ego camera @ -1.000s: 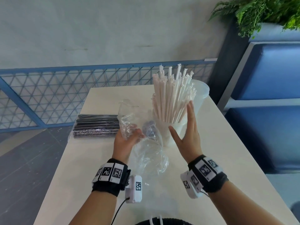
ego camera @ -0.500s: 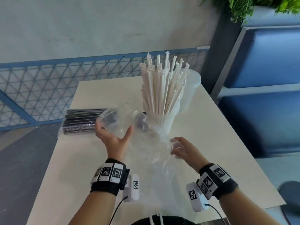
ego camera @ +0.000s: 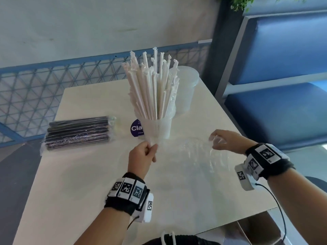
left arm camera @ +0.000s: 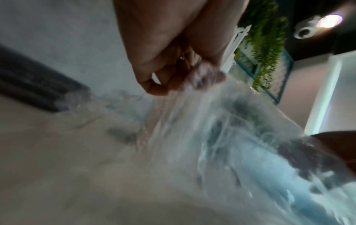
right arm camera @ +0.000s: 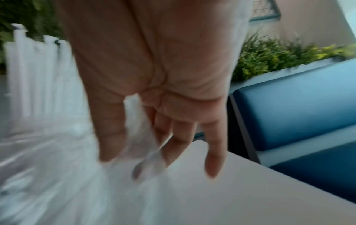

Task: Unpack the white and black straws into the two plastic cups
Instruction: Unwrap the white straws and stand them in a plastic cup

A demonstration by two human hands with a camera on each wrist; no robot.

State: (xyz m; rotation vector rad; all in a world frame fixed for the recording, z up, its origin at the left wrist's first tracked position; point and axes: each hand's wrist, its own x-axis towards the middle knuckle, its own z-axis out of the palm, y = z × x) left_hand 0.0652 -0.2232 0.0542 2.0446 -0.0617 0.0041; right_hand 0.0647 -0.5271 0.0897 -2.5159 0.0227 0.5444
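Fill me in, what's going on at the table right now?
The white straws already stand in the near plastic cup. Their empty clear bag is held stretched between the left hand and right hand, each pinching an end. The black straws lie still wrapped on the table; the second cup is empty.

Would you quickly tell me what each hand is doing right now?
Left hand: closed, pinching one end of the clear plastic bag.
Right hand: closed, pinching the bag's other end.
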